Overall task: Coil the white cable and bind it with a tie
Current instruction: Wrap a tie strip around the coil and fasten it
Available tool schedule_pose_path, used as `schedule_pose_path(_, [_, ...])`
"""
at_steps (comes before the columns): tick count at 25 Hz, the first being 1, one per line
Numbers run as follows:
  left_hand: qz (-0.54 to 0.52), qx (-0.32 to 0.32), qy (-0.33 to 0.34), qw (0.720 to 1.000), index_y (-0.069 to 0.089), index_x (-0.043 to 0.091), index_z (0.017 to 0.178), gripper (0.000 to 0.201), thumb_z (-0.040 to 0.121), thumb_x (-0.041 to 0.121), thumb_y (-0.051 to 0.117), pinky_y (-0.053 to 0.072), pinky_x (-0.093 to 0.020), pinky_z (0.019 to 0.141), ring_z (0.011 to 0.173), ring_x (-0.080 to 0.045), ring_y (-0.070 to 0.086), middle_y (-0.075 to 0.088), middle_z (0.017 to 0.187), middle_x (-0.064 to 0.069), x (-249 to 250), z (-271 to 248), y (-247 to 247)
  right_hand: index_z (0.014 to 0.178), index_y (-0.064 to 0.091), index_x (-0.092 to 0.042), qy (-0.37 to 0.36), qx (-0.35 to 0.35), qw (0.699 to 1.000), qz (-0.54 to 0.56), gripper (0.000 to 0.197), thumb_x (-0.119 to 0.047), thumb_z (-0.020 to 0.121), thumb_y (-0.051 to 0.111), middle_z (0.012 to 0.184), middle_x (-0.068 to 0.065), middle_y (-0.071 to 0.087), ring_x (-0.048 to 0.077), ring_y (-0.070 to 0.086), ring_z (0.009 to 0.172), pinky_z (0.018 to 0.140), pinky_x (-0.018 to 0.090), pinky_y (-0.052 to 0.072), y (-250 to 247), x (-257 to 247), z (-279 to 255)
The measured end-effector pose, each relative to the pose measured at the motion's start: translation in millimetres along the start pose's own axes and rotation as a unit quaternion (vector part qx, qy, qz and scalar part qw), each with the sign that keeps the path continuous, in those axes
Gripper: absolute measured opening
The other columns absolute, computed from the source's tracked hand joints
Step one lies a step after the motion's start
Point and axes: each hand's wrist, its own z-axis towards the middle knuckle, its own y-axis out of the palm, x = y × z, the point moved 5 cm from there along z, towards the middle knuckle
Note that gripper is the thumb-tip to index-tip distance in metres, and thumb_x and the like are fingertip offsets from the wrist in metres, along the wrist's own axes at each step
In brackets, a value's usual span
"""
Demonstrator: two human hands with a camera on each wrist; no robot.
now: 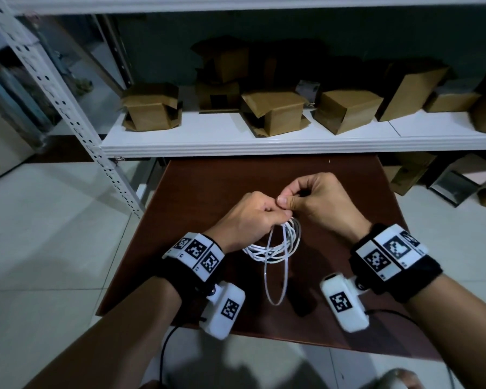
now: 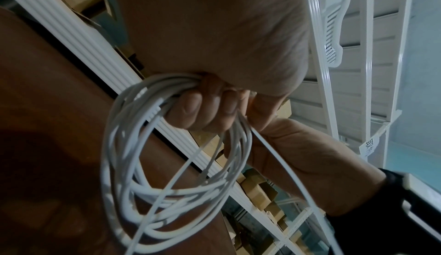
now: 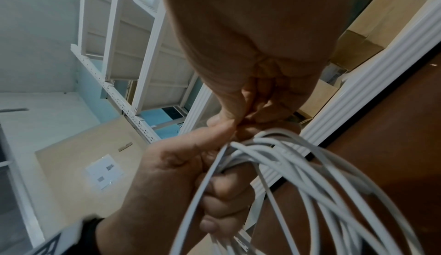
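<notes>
Coil of white cable is hanging below my left hand grip, right hand touching it, pinching tie ends above, tie loop drooping toward me.

White cable, white tie, reddish-brown table, brown boxes.

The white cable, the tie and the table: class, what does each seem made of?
White cable: likely smooth plastic sheath; bends in soft coils.
Tie: probably translucent plastic; thin flat strip holding a springy loop.
Table: reddish-brown, wood or veneer; slight sheen.
</notes>
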Motion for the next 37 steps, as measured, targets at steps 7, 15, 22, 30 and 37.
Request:
schedule_pose_path(7, [-0.014,0.017,-0.02,1.0,0.049,0.018,0.058,0.042,0.088,0.045,0.06,0.03,-0.049,0.057,0.053,-0.016,0.034,0.038,0.054,0.003,-3,4,0,0.072,0.078,-0.019,-0.021,0.077,0.994,-0.07,0.014,-0.023,0.082,0.087,0.069,-0.001,0.076,0.008,0.066,0.064,0.063,0.025,0.053,-3,2,0])
schedule_pose_path(15, [-0.033,-0.02,-0.027,0.999,0.074,0.016,0.072,0.029,0.088,0.038,0.062,0.035,-0.035,0.066,0.055,-0.006,0.044,0.053,0.053,0.007,-14,7,4,0.073,0.075,-0.017,-0.014,0.137,0.989,-0.053,0.016,-0.02,0.086,0.083,0.055,-0.013,0.066,-0.003,0.052,0.05,0.055,0.017,0.04,-9,6,-1])
schedule_pose_path(22, [0.001,-0.046,-0.006,0.999,0.083,0.017,0.106,0.026,0.102,0.022,0.058,0.038,-0.024,0.066,0.058,0.01,0.055,0.062,0.079,0.0,-12,-1,10,0.082,0.074,-0.003,0.008,0.154,0.988,-0.012,0.018,-0.018,0.091,0.079,0.062,0.005,0.062,0.004,0.047,0.049,0.051,0.016,0.04,-37,7,9])
schedule_pose_path(30, [-0.033,-0.03,-0.025,0.999,0.083,0.021,0.1,0.026,0.096,0.032,0.06,0.042,-0.027,0.061,0.055,0.002,0.051,0.059,0.057,0.013,-20,6,15,0.096,0.069,0.007,0.012,0.217,0.971,0.097,0.02,-0.012,0.097,0.071,0.068,0.008,0.058,0.001,0.048,0.048,0.051,0.014,0.041,-46,5,4])
schedule_pose_path(37, [-0.131,-0.023,-0.044,0.99,0.066,-0.006,0.085,0.039,0.093,0.033,0.06,0.013,-0.039,0.05,0.046,-0.011,0.024,0.029,0.056,0.001,-10,2,9,0.098,0.067,0.008,0.083,0.04,0.974,0.208,0.02,-0.009,0.091,0.076,0.079,0.016,0.063,0.009,0.058,0.059,0.057,0.019,0.049,6,8,-2])
